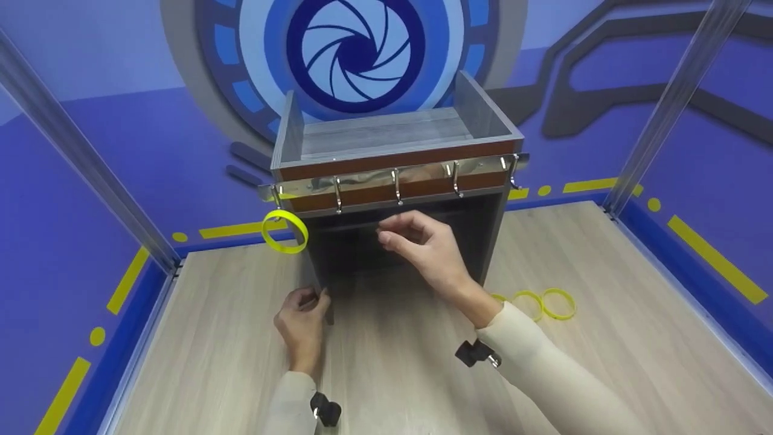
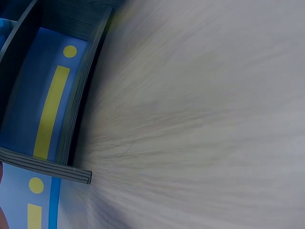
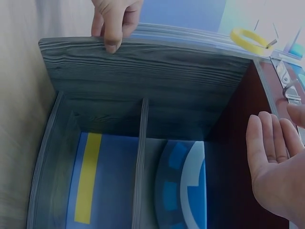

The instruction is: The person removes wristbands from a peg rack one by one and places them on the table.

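A grey wood-grain shelf unit (image 1: 395, 148) stands upright, with a metal hook rail (image 1: 368, 181) across its front. From the leftmost hook hangs a yellow ring (image 1: 285, 231), also visible in the right wrist view. My left hand (image 1: 302, 323) grips the front edge of the side panel (image 3: 147, 62) low down, its thumb lying over the edge. In front of the shelf, just below the hooks, my right hand (image 1: 432, 251) holds nothing; its fingers are gently bent and the thumb lies near them. In the left wrist view the left hand is almost wholly hidden.
Three yellow rings (image 1: 558, 304) lie on the wood-look tabletop (image 1: 604, 362), right of the shelf; my right forearm lies close to one of them. Blue printed walls (image 1: 121, 151) enclose the table at the back and sides, with metal posts (image 1: 670, 115) at the corners.
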`<move>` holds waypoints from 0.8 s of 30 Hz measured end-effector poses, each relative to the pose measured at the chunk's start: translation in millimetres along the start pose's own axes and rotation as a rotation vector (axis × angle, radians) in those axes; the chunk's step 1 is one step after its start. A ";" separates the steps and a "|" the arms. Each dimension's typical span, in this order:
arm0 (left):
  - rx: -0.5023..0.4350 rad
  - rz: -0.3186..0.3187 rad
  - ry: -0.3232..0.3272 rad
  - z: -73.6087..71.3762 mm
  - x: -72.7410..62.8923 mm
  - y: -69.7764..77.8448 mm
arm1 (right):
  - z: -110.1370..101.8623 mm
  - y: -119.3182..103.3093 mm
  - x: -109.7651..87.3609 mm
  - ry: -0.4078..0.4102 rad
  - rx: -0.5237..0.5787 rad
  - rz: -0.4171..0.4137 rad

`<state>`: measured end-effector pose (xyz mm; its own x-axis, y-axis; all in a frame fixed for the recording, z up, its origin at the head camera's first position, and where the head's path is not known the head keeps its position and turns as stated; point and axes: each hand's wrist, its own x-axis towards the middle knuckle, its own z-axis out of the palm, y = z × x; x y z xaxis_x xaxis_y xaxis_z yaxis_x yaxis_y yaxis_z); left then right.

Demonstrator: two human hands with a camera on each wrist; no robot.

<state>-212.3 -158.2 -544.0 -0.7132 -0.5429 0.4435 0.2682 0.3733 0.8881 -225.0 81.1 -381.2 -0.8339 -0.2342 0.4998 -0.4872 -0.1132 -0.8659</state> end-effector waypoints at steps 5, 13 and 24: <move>0.022 0.033 0.006 0.0 -0.3 -0.6 | 7.8 -0.3 6.3 0.007 -0.007 0.000; 0.006 0.059 0.009 1.2 -1.9 -2.1 | 19.8 -0.7 15.1 0.007 0.009 0.016; 0.023 0.080 0.016 0.8 -1.4 -5.0 | 37.6 -5.0 23.6 -0.040 -0.069 0.011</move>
<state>-213.2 -158.6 -549.2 -0.6796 -0.5222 0.5153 0.3093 0.4330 0.8467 -232.5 39.8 -365.8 -0.8289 -0.2740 0.4877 -0.4959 -0.0435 -0.8673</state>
